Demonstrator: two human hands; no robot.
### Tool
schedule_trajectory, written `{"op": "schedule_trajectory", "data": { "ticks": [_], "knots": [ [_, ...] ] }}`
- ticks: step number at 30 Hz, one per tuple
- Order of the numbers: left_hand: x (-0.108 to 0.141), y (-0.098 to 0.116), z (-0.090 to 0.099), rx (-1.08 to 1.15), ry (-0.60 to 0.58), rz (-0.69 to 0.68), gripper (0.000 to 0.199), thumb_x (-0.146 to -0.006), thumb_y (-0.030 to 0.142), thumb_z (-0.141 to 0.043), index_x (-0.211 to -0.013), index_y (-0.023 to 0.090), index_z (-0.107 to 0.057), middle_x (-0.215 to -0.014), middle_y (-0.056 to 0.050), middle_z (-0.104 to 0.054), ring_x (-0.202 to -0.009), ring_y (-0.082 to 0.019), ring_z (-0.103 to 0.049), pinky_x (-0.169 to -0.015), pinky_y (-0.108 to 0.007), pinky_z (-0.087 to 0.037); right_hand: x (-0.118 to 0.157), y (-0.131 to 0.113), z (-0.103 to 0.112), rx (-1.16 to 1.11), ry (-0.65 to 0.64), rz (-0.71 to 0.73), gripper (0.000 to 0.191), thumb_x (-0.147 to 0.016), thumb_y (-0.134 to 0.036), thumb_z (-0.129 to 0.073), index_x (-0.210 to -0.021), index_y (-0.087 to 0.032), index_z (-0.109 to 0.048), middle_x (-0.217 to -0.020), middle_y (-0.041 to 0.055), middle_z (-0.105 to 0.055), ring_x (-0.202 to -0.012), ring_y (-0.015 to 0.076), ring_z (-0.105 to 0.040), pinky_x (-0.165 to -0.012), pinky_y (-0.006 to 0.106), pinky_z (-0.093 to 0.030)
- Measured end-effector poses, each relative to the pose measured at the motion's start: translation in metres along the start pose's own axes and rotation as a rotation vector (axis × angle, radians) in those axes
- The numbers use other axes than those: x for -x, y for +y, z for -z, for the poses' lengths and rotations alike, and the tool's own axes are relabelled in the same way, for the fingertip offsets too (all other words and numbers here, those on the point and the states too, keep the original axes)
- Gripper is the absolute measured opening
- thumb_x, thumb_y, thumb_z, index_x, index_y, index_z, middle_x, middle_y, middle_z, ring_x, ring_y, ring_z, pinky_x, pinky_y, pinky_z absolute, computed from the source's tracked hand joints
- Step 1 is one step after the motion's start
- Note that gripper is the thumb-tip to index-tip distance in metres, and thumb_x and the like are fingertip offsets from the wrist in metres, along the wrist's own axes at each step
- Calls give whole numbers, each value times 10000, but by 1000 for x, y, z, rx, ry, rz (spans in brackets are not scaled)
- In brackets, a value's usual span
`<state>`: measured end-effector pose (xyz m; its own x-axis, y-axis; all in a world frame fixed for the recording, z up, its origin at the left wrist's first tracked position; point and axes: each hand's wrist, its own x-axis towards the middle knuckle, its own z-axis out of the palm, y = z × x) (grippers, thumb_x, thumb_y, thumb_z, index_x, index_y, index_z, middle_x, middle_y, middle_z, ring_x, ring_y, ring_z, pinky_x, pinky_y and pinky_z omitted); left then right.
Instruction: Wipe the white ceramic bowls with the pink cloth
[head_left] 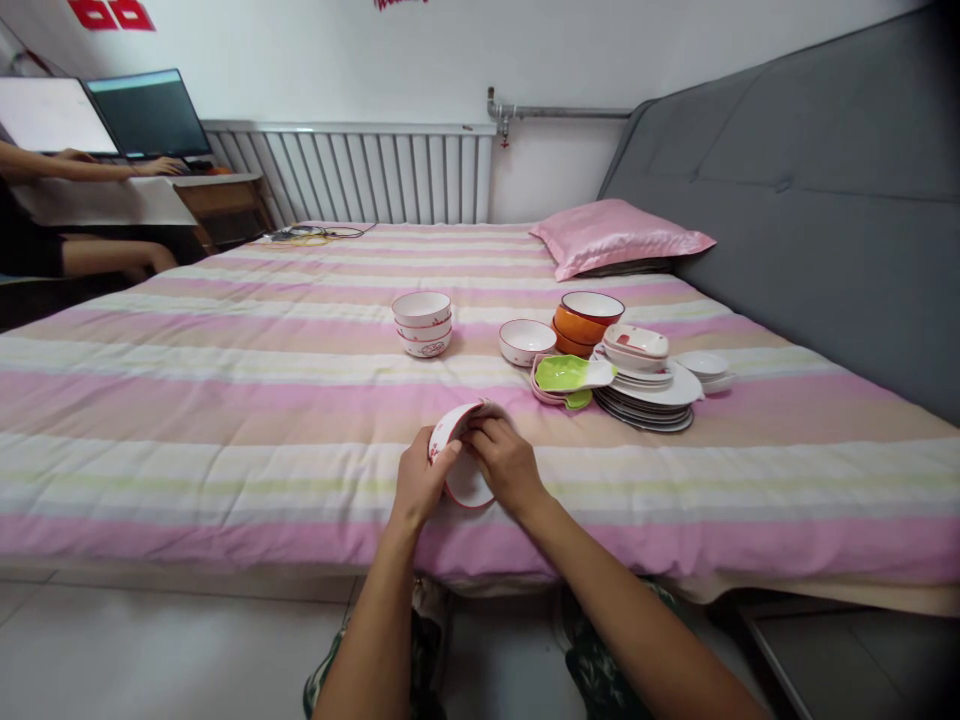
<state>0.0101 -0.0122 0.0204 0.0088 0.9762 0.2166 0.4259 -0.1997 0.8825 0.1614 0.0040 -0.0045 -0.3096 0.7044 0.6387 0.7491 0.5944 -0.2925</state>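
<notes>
Head view: three bowls stand nested, probably for compactness. The left hand clasps a tilted bowl's left side, seemingly steadying it, the bowl between both hands. The right hand bunches its fingers inside, their grip unclear. Rightward, plates are stacked, likely for stability.

A home bedroom, with a bed and pink pillow.
</notes>
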Motion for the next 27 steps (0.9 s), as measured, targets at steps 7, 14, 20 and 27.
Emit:
{"op": "schedule_trajectory", "data": {
  "ticks": [7,14,20,27],
  "knots": [
    [1,2,0,-20,6,8,444,-792,517,-478,-976,132,-601,-875,-61,-646,-783,-201,-567,-678,-291,-408,1,-8,0,167,-154,-182,212,-923,-181,-448,-1028,-194,-631,-1037,73,-646,-965,199,-570,-772,287,-460],
    [0,3,-1,-21,25,35,448,-785,537,-491,-934,131,-609,-860,-61,-653,-769,-204,-577,-658,-293,-418,-4,-18,16,193,-355,-327,228,-894,-178,-441,-1044,-215,-608,-1040,63,-638,-902,182,-598,-659,265,-428],
    [-2,3,-4,-25,35,36,442,-789,546,-485,-918,140,-601,-843,-54,-638,-769,-203,-570,-658,-290,-411,-6,-18,21,136,-456,-348,212,-848,-207,-479,-997,-206,-629,-1034,77,-649,-899,209,-618,-682,287,-413],
    [0,1,-5,-52,55,21,410,-802,548,-466,-856,158,-580,-766,-25,-603,-730,-188,-550,-655,-284,-400,-7,-14,30,-40,-547,-279,166,-817,-236,-537,-928,-212,-659,-958,46,-694,-889,193,-629,-683,263,-377]
  ]
}}
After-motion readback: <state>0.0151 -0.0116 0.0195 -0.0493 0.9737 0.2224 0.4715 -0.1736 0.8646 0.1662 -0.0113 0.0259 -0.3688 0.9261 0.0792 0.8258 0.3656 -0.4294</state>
